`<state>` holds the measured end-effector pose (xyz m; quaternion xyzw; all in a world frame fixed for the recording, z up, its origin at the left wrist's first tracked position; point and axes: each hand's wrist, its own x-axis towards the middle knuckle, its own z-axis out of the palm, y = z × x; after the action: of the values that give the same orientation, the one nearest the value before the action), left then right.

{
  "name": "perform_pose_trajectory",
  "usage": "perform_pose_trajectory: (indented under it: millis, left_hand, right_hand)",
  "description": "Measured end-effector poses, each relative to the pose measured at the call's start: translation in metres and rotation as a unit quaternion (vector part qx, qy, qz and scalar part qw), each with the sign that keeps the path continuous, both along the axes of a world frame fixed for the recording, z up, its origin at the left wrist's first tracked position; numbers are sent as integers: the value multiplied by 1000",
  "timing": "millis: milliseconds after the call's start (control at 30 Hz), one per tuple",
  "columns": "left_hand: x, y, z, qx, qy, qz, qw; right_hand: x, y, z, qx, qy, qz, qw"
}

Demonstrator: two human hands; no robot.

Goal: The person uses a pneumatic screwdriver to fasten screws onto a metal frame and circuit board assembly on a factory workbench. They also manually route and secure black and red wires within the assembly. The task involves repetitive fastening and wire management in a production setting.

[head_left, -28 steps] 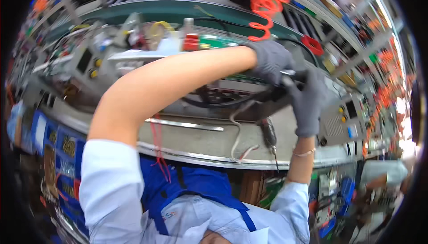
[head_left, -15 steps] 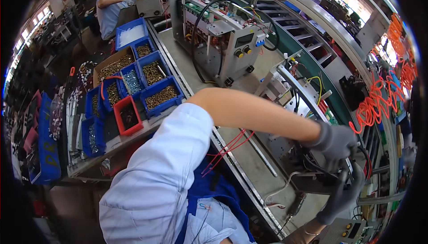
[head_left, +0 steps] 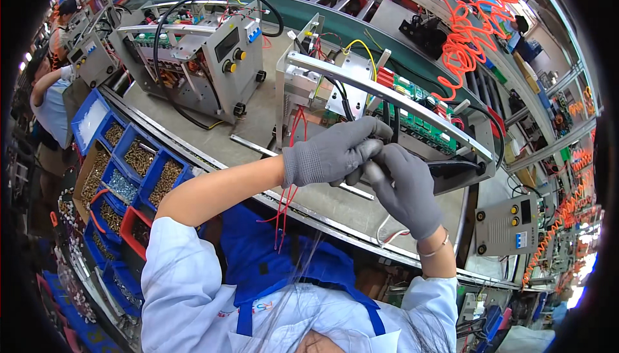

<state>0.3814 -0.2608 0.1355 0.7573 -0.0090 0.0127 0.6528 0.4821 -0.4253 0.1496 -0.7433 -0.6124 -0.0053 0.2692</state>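
Observation:
My gloved left hand (head_left: 338,152) and gloved right hand (head_left: 407,190) meet in front of an open machine chassis (head_left: 387,88), fingers closed. Black cable (head_left: 451,168) runs from the chassis's right end to behind my right hand, and more black leads come down from above. Both hands pinch around black cable, though the fingers mostly hide the gripped part. Inside the chassis are a green circuit board (head_left: 419,117), a white metal plate (head_left: 354,82) and a yellow wire (head_left: 367,53). Thin red wires (head_left: 287,205) hang over the bench edge by my left wrist.
Another open machine (head_left: 193,63) with a knobbed front panel stands to the left. Blue bins of screws (head_left: 138,159) and a red bin (head_left: 133,232) line the near left. Orange coiled hoses (head_left: 461,43) hang at upper right. A loose front panel (head_left: 509,224) stands at right. A co-worker (head_left: 48,101) is far left.
The view has swung right, bringing the chassis to the middle. My hands are still together, now in front of the chassis's near side. The hand-held driver seen below them is out of sight.

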Motion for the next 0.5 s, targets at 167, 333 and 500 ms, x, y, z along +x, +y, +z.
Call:
perform_pose_trajectory:
  millis: [167, 333, 500]
  left_hand:
    - [-6, 16, -5, 315, -164, 142, 924]
    - [7, 43, -6, 669, -259, 254, 649]
    - [44, 55, -33, 701, -279, 279, 594]
  right_hand:
    - [17, 21, -11, 88, -65, -55, 993]
    - [29, 45, -7, 109, -216, -138, 961]
    - [34, 57, -6, 120, -226, -138, 957]
